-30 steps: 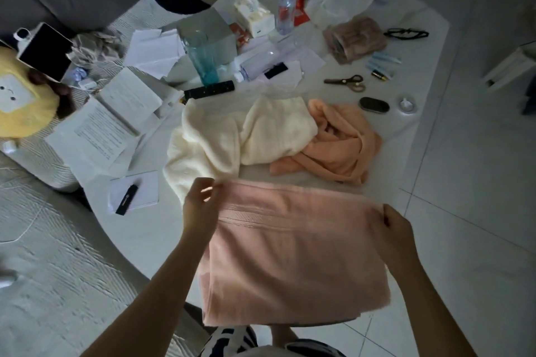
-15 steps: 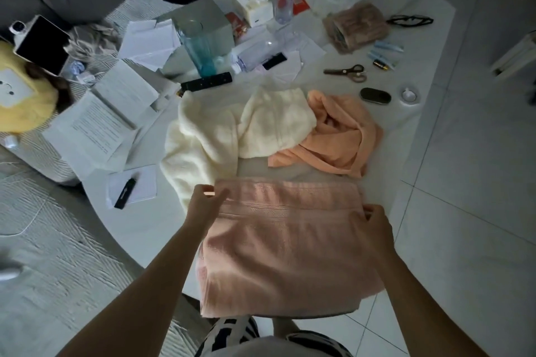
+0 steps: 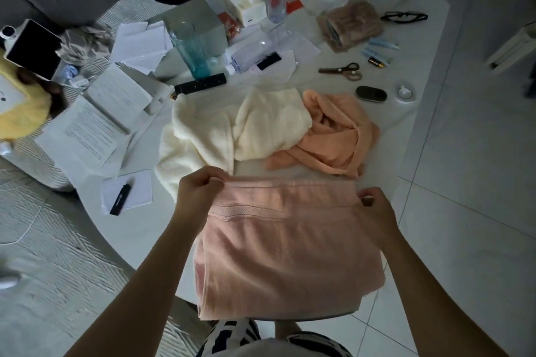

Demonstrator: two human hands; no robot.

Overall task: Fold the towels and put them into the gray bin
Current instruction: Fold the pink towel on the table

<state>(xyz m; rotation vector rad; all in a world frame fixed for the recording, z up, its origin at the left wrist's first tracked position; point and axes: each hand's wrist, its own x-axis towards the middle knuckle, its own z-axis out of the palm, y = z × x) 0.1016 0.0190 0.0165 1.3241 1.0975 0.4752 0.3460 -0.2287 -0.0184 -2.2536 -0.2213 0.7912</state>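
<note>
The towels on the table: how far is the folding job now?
Done: nothing is finished; no gray bin is in view. In hand: the left hand and right hand pinch the far corners of the pink towel. Left: the cream towel and orange towel lie crumpled.

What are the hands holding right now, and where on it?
Both hold the pink towel by its far edge: the left hand grips the far left corner, the right hand pinches the far right corner.
</note>
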